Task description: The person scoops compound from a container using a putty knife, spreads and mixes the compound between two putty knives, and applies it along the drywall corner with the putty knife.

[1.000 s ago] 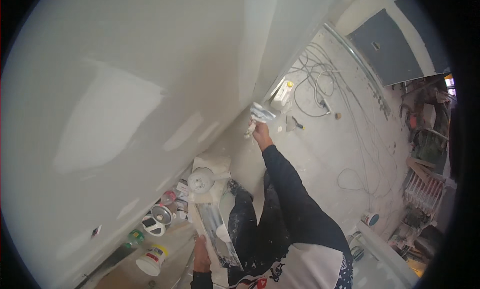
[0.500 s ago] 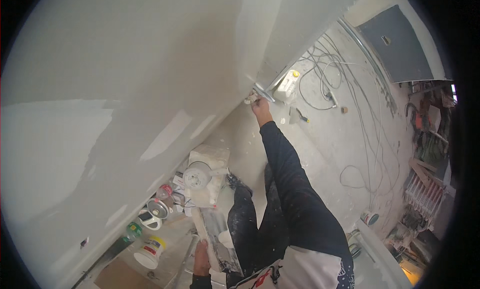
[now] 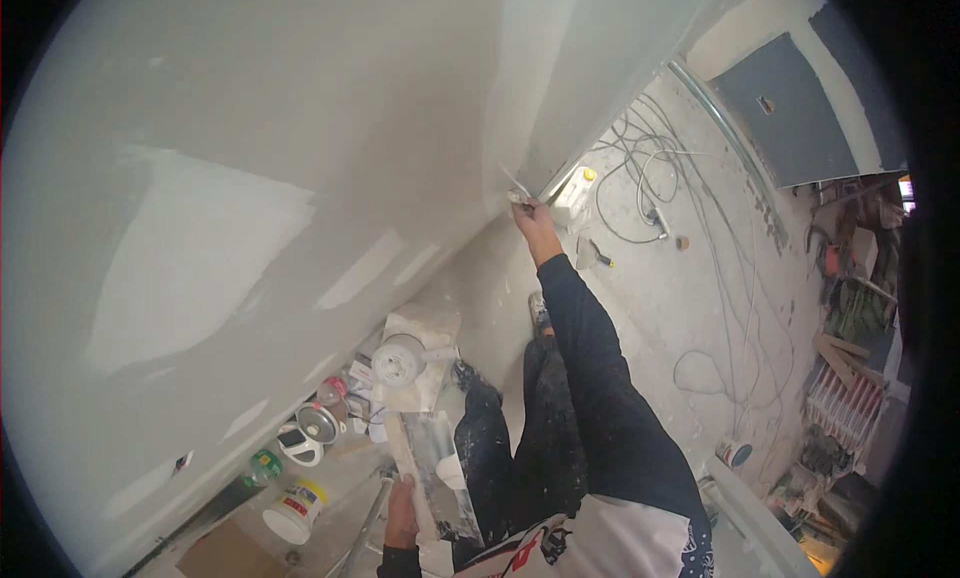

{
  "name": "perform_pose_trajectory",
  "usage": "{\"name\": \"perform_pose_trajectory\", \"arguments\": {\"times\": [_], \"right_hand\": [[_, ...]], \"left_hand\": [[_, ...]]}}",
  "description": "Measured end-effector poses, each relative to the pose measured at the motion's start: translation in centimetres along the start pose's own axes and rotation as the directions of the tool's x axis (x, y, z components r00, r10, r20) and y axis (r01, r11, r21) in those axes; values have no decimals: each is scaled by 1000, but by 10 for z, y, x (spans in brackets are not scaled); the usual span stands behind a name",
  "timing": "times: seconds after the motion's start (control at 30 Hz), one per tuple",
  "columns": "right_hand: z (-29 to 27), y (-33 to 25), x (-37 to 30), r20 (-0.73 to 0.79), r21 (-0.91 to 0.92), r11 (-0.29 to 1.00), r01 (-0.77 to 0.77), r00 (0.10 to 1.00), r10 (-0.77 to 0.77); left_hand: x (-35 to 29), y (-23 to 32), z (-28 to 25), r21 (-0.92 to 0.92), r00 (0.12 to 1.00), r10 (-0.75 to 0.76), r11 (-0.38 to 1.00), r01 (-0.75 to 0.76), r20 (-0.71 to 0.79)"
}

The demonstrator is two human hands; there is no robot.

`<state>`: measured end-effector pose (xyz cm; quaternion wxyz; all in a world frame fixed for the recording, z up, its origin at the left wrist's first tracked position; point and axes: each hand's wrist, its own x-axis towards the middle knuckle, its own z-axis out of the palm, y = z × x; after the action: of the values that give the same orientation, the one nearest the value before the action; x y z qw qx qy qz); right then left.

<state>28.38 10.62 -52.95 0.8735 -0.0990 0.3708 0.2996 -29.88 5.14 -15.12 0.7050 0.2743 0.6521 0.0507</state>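
Note:
My right hand (image 3: pixel 537 220) is stretched out to the wall corner (image 3: pixel 530 163), its fingers closed round a filling knife (image 3: pixel 516 182). The knife's blade shows nearly edge-on against the wall (image 3: pixel 400 158). Down near my left leg, my left hand (image 3: pixel 401 513) is wrapped round the pale long edge of a wide plaster-smeared filling knife (image 3: pixel 412 466). A white lump of filler (image 3: pixel 452 472) appears to lie on its grey blade. Pale patches of filler mark the wall.
A white canister with a yellow cap (image 3: pixel 575 198) stands by the corner, near a loose putty knife (image 3: pixel 593 254). Cables (image 3: pixel 650 168) loop over the floor. Along the wall are a round-headed sander (image 3: pixel 398 360), a white tub (image 3: pixel 293 513) and a green bottle (image 3: pixel 264 466).
The right hand has shifted slightly right and down along the corner, and its blade has turned more edge-on. A shoe now shows below that arm. The left hand keeps its hold.

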Motion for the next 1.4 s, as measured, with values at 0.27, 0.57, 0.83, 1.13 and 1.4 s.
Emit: {"name": "perform_pose_trajectory", "arguments": {"times": [0.27,0.57,0.83,1.13,1.4], "right_hand": [[57,-3,-84,425,-905,-74,419,887,-178],[81,1,-158,363,34,981,-192,917,167],[-75,-13,-123,475,-736,534,416,880,-32],[-98,5,19,315,-932,-213,292,945,-84],[-79,70,12,357,-874,-357,330,934,-9]], "left_hand": [[0,5,-11,25,998,61,998,-62,33],[6,9,-37,22,996,4,1000,-5,85],[47,-9,-23,83,1000,-31,996,31,-7],[73,-36,12,-29,997,-58,998,60,42],[68,-34,-6,-42,991,-19,999,13,-135]]}}
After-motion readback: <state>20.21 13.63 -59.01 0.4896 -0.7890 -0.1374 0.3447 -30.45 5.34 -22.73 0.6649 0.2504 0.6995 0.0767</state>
